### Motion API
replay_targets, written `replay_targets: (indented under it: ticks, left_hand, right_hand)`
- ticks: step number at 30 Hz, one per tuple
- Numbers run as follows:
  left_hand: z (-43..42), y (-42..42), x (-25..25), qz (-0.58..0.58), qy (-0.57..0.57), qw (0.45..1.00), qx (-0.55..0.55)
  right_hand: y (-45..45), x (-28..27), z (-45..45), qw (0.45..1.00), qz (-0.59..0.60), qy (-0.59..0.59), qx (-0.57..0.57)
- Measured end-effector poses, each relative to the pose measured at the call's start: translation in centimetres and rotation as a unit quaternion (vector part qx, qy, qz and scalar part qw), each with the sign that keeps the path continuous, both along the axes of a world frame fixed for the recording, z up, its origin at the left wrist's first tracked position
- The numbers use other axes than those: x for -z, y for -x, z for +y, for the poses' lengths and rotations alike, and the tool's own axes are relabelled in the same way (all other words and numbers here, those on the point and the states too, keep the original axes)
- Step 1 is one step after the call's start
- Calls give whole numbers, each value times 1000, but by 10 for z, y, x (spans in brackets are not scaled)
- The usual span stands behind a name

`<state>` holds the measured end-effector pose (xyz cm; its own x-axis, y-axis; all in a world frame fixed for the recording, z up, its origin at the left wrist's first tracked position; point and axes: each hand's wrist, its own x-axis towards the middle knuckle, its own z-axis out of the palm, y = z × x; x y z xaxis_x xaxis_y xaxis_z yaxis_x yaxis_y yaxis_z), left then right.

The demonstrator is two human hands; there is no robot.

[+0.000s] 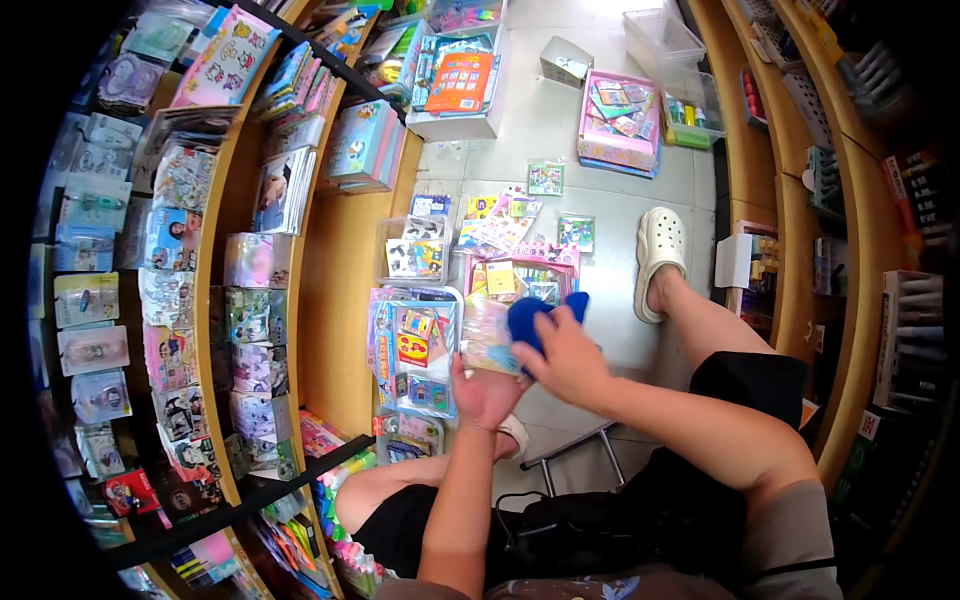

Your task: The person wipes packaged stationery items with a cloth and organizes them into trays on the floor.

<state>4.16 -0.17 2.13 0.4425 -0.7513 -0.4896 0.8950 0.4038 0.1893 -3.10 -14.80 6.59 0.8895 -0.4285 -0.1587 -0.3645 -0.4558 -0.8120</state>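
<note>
Head view. You see smooth, pale tiles forming the floor (620, 400), flanked by shelving of grained wood (335, 285) hung with glossy, rounded blister packs (90, 350). Rectangular containers stand before you: a white carton (460, 125), a pink box (545, 253) and a white-rimmed bin (459, 325), the last filled with small printed packets. Flat, square packages lie near the pink box, one of them a green-patterned packet (577, 233). Your perforated, cream clog (665, 240) has a moulded, rounded toe; a tubular metal frame (612, 455) shows below your arms.

The circular border of the lens darkens the corners and cuts off the outer shelves. Your left forearm and hand partly cover the other clog (515, 437). Print on the packages is too small to read, and the fingers of your left hand are largely out of sight under what they support.

The clear-wrapped package (487, 338) is flat, roughly rectangular, pale and multicoloured, with a reflective film; it lies over the near part of the pink box. Your left hand (485, 397) grips its near edge, thumb along the side. Your right hand (568, 362) is closed on a soft, deep-blue cloth (535, 322), bunched and lobed, which overlaps the package's right side.
</note>
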Motion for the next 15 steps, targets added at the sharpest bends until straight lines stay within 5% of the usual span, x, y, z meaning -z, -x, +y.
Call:
replay_targets:
  ticks: [1, 3, 5, 11, 13, 15]
  left_hand:
    - [-3, 9, -4, 29, -23, 999, -8]
    - [-9, 29, -6, -125, -181, 975, -5]
    - [-3, 35, -2, -118, -102, 988, 8]
    - [-12, 46, -21, -153, -157, 975, 39]
    - [-10, 46, -30, -108, -164, 981, 9]
    - [-3, 43, -28, -84, -188, 979, -11]
  right_hand:
    - [4, 2, 9, 998, -58, 16, -11]
    - [13, 1, 21, 994, -41, 25, -94]
    - [16, 5, 25, 993, -49, 32, -103]
    - [-6, 16, -11, 994, 50, 58, 77]
    - [-18, 40, -38, 980, 108, -138, 93]
    - [-12, 36, -44, 832, 87, -532, 132]
